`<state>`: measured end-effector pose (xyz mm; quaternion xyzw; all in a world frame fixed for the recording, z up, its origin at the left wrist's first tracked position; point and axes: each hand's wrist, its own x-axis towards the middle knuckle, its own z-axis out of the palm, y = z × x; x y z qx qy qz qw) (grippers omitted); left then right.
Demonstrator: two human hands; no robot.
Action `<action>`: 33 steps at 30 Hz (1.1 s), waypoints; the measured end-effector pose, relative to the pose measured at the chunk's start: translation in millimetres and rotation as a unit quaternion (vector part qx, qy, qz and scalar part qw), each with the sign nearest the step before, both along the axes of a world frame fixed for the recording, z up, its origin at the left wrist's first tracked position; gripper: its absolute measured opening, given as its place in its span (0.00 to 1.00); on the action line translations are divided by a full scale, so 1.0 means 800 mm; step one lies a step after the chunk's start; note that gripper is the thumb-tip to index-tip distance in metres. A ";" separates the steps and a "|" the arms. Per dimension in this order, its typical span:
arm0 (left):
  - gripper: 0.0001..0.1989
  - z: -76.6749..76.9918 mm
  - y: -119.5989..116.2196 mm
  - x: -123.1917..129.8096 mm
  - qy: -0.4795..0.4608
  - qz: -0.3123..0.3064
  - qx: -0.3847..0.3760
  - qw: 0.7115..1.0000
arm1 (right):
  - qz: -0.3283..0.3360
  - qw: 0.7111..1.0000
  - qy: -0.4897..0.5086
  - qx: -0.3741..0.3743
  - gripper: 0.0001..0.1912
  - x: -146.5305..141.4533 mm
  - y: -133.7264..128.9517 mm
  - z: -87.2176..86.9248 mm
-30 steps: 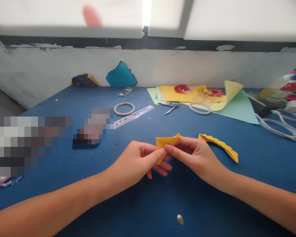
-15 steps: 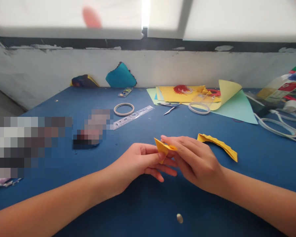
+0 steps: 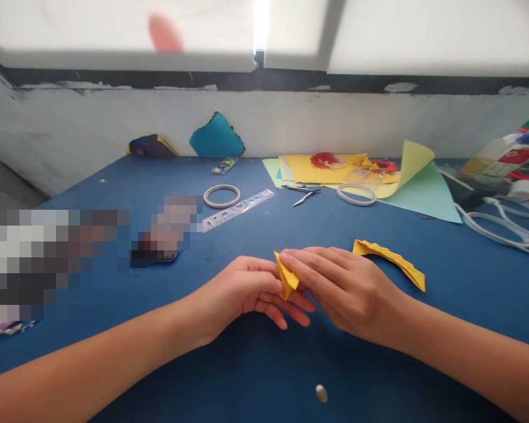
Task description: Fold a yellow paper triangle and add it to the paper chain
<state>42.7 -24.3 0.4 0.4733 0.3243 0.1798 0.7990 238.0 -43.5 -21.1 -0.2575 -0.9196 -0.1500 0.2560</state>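
Note:
A small folded piece of yellow paper (image 3: 288,278) is between my two hands, above the middle of the blue table. My left hand (image 3: 253,285) pinches it by its left side between thumb and forefinger, the other fingers stretched out beneath. The fingers of my right hand (image 3: 344,282) lie together over its upper right side and press on it; my right thumb is hidden. Just behind my right wrist, a curved strip of pleated yellow paper (image 3: 390,261) rests on the table.
Beyond my hands lie a tape roll (image 3: 221,197), a clear stencil ruler (image 3: 238,211), a compass (image 3: 303,192) and another ring (image 3: 356,194). Coloured paper sheets (image 3: 432,188) are at the back. White cable (image 3: 498,226) and a bottle (image 3: 502,155) stand right. A small oval object (image 3: 321,393) lies in front.
The folded paper has turned to a narrower, more upright angle. My right fingers have moved left and flattened over its upper side, while my left hand keeps its pinch.

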 end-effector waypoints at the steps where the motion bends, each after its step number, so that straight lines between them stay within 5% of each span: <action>1: 0.12 0.001 0.001 -0.001 -0.005 -0.010 -0.007 1.000 | 0.002 1.000 -0.020 0.003 0.19 0.001 0.001 0.001; 5: 0.20 0.002 0.004 -0.002 0.000 -0.045 -0.008 0.999 | 0.006 0.998 -0.068 0.011 0.19 0.005 0.002 0.005; 12: 0.08 0.000 0.006 -0.002 0.038 -0.076 0.056 0.995 | 0.026 0.994 0.005 -0.110 0.22 0.000 -0.005 0.008; 15: 0.07 -0.003 0.005 0.000 0.037 -0.072 0.064 0.995 | -0.001 0.975 0.096 -0.203 0.21 -0.004 -0.009 0.006; 19: 0.06 -0.006 0.002 0.004 0.052 -0.066 0.071 0.994 | -0.043 0.939 0.160 -0.300 0.07 -0.008 -0.013 0.003; 33: 0.09 0.003 -0.004 0.004 0.185 0.022 0.210 0.960 | -0.095 0.874 0.255 -0.402 0.05 -0.012 -0.010 0.006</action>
